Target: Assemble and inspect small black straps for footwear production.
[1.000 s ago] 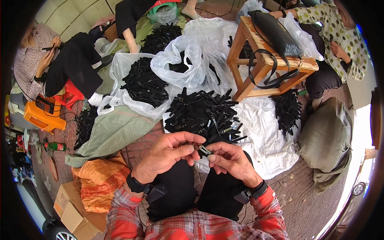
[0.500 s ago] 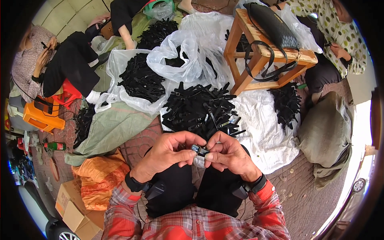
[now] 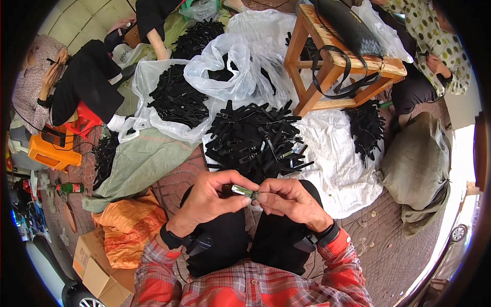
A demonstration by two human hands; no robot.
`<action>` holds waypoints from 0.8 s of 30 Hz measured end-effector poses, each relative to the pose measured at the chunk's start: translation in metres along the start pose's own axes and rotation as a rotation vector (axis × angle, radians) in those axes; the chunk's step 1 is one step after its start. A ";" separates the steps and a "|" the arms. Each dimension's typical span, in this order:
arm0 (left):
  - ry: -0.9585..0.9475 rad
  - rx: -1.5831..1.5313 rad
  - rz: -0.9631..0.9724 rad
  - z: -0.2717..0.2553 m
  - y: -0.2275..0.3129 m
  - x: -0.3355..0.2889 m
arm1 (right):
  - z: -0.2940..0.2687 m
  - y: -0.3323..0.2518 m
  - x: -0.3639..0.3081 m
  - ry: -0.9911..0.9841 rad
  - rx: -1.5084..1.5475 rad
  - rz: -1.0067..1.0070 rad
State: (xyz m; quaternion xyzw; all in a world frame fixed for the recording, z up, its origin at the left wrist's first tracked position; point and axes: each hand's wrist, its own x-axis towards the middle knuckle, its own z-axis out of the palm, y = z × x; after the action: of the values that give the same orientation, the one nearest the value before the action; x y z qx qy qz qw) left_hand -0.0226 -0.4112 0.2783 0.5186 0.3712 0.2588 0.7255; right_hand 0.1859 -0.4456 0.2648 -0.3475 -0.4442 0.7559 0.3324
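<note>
A small narrow piece with a shiny greenish-silver face is held between both hands above my knees. The thumb and fingers of my left hand pinch its left part. At its right end, the fingertips of my right hand close in a pinch and hide that end. What exactly the piece is, I cannot make out. Just beyond my hands lies a heap of flat black strips, some with glints of metal or shiny faces. It rests on a white woven sheet.
More black pieces lie in a clear plastic bag. A wooden stool carries a black handbag. A stuffed sack stands right; an orange sack and cardboard box lie left. Co-workers sit at far left and far right.
The small piece has been turned, its shiny face now greenish and shifted left. My right hand has moved slightly left, its fingertips now at the piece's right end.
</note>
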 end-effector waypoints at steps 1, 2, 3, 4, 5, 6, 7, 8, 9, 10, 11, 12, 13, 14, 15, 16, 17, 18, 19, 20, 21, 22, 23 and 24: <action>-0.022 0.045 0.059 0.001 -0.001 0.002 | 0.000 0.001 0.001 -0.009 -0.004 -0.009; -0.044 0.089 0.117 0.003 -0.001 0.003 | -0.001 0.002 0.001 -0.010 -0.003 -0.007; -0.042 0.088 0.116 0.005 -0.003 0.004 | -0.002 0.004 0.002 -0.009 0.009 0.018; -0.026 0.091 0.144 0.006 -0.005 0.004 | -0.003 0.004 0.002 -0.008 0.019 0.043; -0.010 0.094 0.173 0.007 -0.006 0.004 | -0.003 0.005 0.001 -0.010 0.020 0.045; -0.008 0.094 0.176 0.007 -0.008 0.004 | -0.003 0.006 0.001 0.014 0.020 0.039; 0.043 0.111 0.157 0.008 -0.009 0.004 | -0.003 0.006 0.000 0.038 0.020 0.033; 0.094 0.126 0.139 0.008 -0.011 0.003 | 0.002 0.006 0.002 0.037 0.016 0.031; 0.095 0.128 0.143 0.009 -0.012 0.004 | 0.011 0.006 0.007 0.271 -0.306 -0.253; 0.160 0.117 0.150 0.011 -0.012 0.006 | 0.017 0.004 0.009 0.503 -0.627 -0.540; 0.226 0.106 0.158 0.012 -0.013 0.007 | 0.012 0.001 0.005 0.577 -0.928 -0.633; 0.253 0.165 0.160 0.014 -0.015 0.007 | 0.018 -0.004 0.001 0.565 -0.928 -0.596; 0.253 0.163 0.161 0.015 -0.014 0.007 | 0.024 -0.007 -0.001 0.552 -0.927 -0.560; 0.272 0.352 0.294 0.017 -0.014 0.008 | 0.026 -0.004 0.003 0.505 -0.934 -0.527; 0.285 0.539 0.428 0.018 -0.013 0.010 | 0.027 0.000 0.007 0.463 -0.942 -0.493; 0.277 0.622 0.509 0.018 -0.014 0.011 | 0.028 0.001 0.010 0.488 -0.980 -0.480; 0.275 0.618 0.511 0.020 -0.014 0.012 | 0.029 0.002 0.010 0.491 -0.984 -0.478; 0.305 0.637 0.522 0.023 -0.014 0.011 | 0.030 0.003 0.010 0.513 -1.052 -0.499; 0.335 0.656 0.532 0.026 -0.014 0.010 | 0.031 0.005 0.010 0.534 -1.121 -0.520; 0.357 0.669 0.521 0.029 -0.012 0.010 | 0.029 0.006 0.011 0.531 -1.120 -0.520; 0.358 0.668 0.521 0.031 -0.012 0.010 | 0.025 0.008 0.013 0.556 -1.112 -0.598; 0.367 0.514 0.451 0.032 -0.013 0.008 | 0.023 0.009 0.014 0.581 -1.103 -0.676; 0.374 0.361 0.381 0.033 -0.014 0.008 | 0.024 0.008 0.013 0.581 -1.104 -0.676; 0.376 0.362 0.383 0.034 -0.015 0.008 | 0.030 0.005 0.012 0.621 -0.661 -0.437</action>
State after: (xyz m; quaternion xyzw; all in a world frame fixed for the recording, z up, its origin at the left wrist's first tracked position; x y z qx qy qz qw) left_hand 0.0094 -0.4288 0.2678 0.6429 0.4342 0.4117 0.4783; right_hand 0.1543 -0.4511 0.2681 -0.5415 -0.6024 0.3484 0.4717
